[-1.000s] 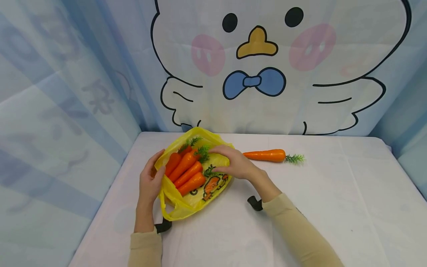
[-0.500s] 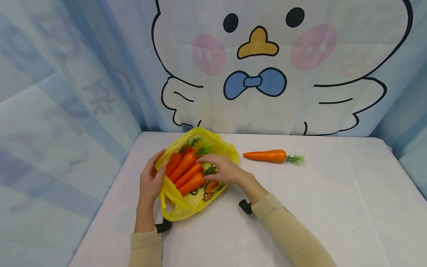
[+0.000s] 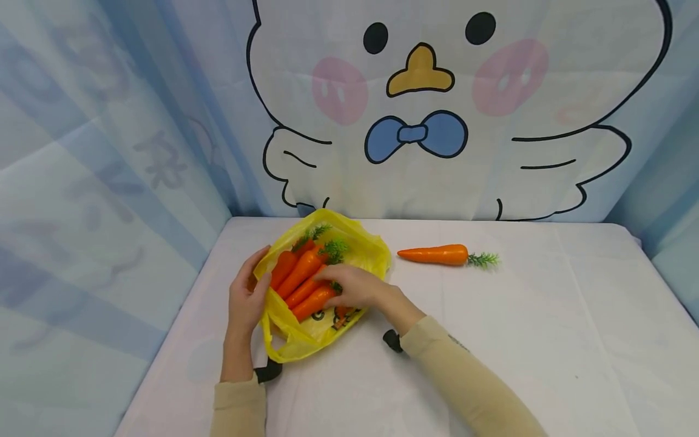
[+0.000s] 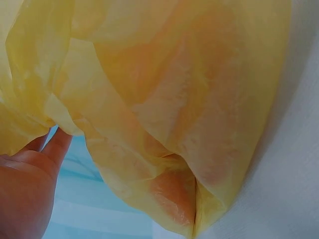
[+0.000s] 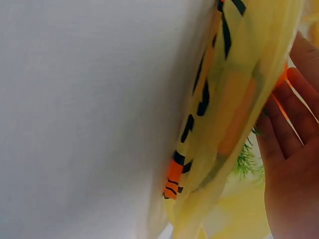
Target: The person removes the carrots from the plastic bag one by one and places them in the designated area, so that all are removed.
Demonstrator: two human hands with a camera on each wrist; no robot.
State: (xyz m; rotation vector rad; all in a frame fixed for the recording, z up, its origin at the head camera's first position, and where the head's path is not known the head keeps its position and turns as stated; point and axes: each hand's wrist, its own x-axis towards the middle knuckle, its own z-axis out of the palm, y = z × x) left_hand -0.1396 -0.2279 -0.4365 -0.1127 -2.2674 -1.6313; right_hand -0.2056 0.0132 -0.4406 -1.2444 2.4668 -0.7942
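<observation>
Well to the left of the yellow bag (image 3: 370,243) we see a pale blue curtain (image 3: 82,182). At the bag's left edge is our left hand (image 3: 248,297), gripping that edge between thumb and fingers, its tan sleeve (image 3: 238,406) nearer to us than the bag. Inside the bag we have several orange carrots (image 3: 304,270) side by side, their tips toward its left side and their green tops (image 3: 335,247) toward its right. Behind the bag hangs a backdrop (image 3: 420,182) with a big cartoon figure. Over the bag's right side and into its mouth goes our right hand (image 3: 360,286), fingers straight and thumb apart, around the thick ends of the nearest carrots; we cannot tell how firmly it touches them. Right of the bag, apart from it, a single carrot (image 3: 434,255) lies on the white tabletop (image 3: 546,334), tip toward the bag.
</observation>
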